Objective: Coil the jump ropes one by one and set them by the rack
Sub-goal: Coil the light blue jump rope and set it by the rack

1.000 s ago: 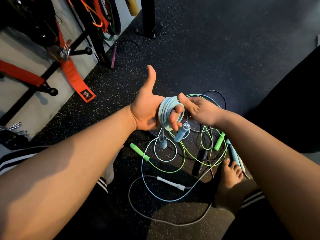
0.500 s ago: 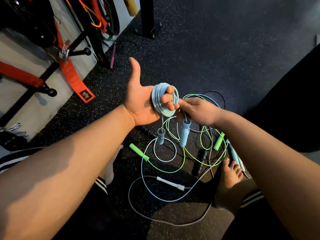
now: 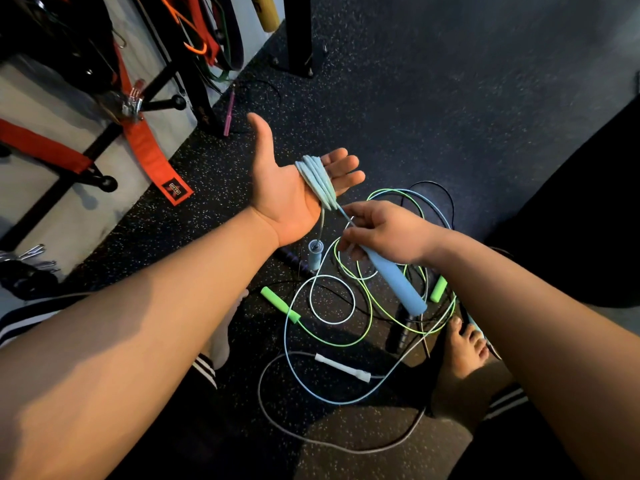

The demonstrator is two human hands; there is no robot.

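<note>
The left hand (image 3: 277, 195) is open and flat, palm up, with the thumb sticking out. The blue rope (image 3: 317, 180) is wound round it in a fat bunch of loops. Half a second ago the fingers were curled over those loops. Now they are straight, so the loops only sit on the hand.

The right hand (image 3: 384, 233) has moved down and away from the coil. Its fingers and thumb pinch the rope right where it meets the blue handle (image 3: 398, 285), and a short bit of rope runs tight from there up to the coil. The handle pokes out below the hand. The second blue handle (image 3: 315, 254) hangs loose under the left wrist.

I think this rope is nearly all wound up. Only the short end is left to tuck in, and then it can go over by the rack (image 3: 204, 98).

The rope looks thin, smooth and bendy. Its handles are round and soft-looking, like foam.

Below, on the dark speckled floor (image 3: 450, 116), more ropes lie in a tangle: a bright green rope (image 3: 367, 306) and a thin one with a white handle (image 3: 343, 368). These are not coiled yet. An orange strap (image 3: 149, 157) hangs flat from the black metal rack on the left.
</note>
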